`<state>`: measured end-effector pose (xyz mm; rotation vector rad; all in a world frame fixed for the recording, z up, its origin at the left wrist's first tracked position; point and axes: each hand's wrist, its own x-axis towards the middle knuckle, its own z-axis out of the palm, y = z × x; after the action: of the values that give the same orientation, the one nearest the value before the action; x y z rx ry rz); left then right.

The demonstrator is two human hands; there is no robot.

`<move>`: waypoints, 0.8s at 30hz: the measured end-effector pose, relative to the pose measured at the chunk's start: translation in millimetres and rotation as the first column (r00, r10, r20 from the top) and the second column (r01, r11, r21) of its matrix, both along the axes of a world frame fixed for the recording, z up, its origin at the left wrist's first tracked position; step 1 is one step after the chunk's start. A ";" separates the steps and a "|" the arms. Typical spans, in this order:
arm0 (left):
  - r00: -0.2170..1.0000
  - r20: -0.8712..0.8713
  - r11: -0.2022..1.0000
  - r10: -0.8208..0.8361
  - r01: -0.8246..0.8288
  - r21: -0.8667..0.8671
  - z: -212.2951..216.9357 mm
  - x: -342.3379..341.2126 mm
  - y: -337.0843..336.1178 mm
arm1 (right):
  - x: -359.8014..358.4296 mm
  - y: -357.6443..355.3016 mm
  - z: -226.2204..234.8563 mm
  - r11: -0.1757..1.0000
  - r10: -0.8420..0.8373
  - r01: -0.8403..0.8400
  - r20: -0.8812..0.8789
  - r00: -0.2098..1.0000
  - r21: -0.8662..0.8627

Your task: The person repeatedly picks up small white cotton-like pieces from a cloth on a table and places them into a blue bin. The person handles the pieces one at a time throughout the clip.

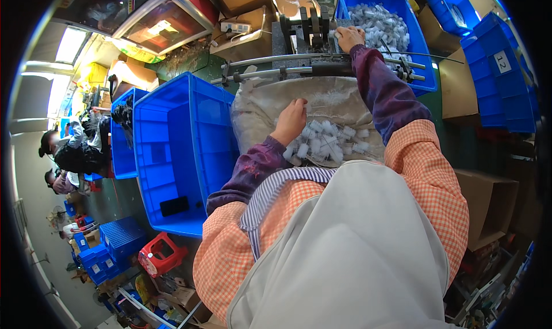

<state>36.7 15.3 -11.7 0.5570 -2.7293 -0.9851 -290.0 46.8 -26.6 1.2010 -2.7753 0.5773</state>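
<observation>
Apron: we saw a pale apron (356,254) over orange checked sleeves filling the near foreground, blocking whatever lay under it.
Lap cloth: a grey worn cloth (322,102) was spread in front of us, carrying a loose heap of small white plastic parts (328,140).
Left hand: left hand (291,121) rested on the near-left edge of that heap, fingers curled down into the parts — whether it pinched one, we couldn't tell.
Right hand: right hand (349,38) reached far forward to the dark metal fixture (310,30), knuckles up, fingertips hidden; we couldn't tell whether it was closed on anything.
Far bin: a blue bin (422,53) just beside the right hand held many more of the same white parts.
Left bin: a big blue crate (172,150) at our left looked nearly empty, bar one dark flat item.
Handling: we judged the parts light, stiff and ribbed — easy to scatter, likely to tangle. Best taken singly by the body between thumb and forefinger.
Hidden: part detail was too small to resolve; the fixture's working end sat behind the right hand; people (69,150) at far left were blurred.
</observation>
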 end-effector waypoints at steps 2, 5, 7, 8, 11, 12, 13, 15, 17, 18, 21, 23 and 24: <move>0.999 -0.050 0.999 -0.006 0.004 -0.034 -5.7 1.5 -0.7 | -1.3 0.2 -1.2 1.000 0.017 -0.017 0.033 0.999 -0.018; 0.999 -0.036 0.998 -0.034 0.032 -0.057 -5.5 2.0 -1.7 | -3.9 -2.7 2.7 0.999 -0.011 0.008 0.067 0.998 0.049; 0.999 -0.017 0.997 -0.048 0.047 -0.054 -5.6 2.3 -2.0 | 1.3 -2.1 2.8 0.999 -0.027 0.024 0.063 0.998 0.046; 0.999 -0.017 0.998 -0.050 0.049 -0.049 -7.3 2.3 -2.3 | 2.8 -2.1 3.9 0.999 -0.034 0.031 0.060 0.998 0.044; 0.998 0.003 0.998 -0.063 0.063 -0.031 -5.6 2.5 -1.0 | 1.0 2.0 6.5 1.000 -0.001 0.000 0.049 0.999 0.007; 0.998 0.012 0.997 -0.069 0.069 -0.026 -4.7 2.4 -0.5 | 0.9 2.0 6.6 1.000 -0.015 0.015 0.031 0.999 0.016; 0.996 0.008 0.995 -0.086 0.086 -0.040 -7.4 3.0 -1.2 | 3.1 1.2 7.9 0.999 -0.027 0.027 0.013 1.000 0.025; 0.993 0.000 0.990 -0.122 0.122 -0.070 -14.7 3.4 -3.6 | 7.4 3.8 10.3 1.000 -0.010 0.011 -0.082 0.997 0.021; 0.987 -0.080 0.975 -0.137 0.120 -0.187 -11.8 2.9 -1.1 | 12.0 6.4 15.3 0.999 0.048 -0.050 -0.239 0.970 -0.002; 0.982 -0.119 0.963 -0.149 0.116 -0.244 -9.7 1.7 0.1 | 14.5 11.9 17.3 0.998 0.045 -0.056 -0.266 0.963 -0.034; 0.945 -0.300 0.982 -0.130 0.081 -0.172 5.1 -7.7 -4.6 | 35.4 30.1 37.4 0.972 0.098 -0.150 -0.271 0.958 -0.180; 0.955 -0.298 0.998 0.004 0.017 0.068 35.5 -23.1 -0.2 | 44.2 48.8 40.8 0.907 0.198 -0.254 -0.192 0.961 -0.335; 0.956 -0.284 0.982 0.077 -0.024 0.187 50.6 -30.8 0.7 | 59.5 56.2 50.1 0.886 0.213 -0.274 -0.197 0.957 -0.373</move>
<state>5.9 16.0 38.8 0.4663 -2.3724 -1.2065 -230.5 103.0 23.4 1.4292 -2.2447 0.9697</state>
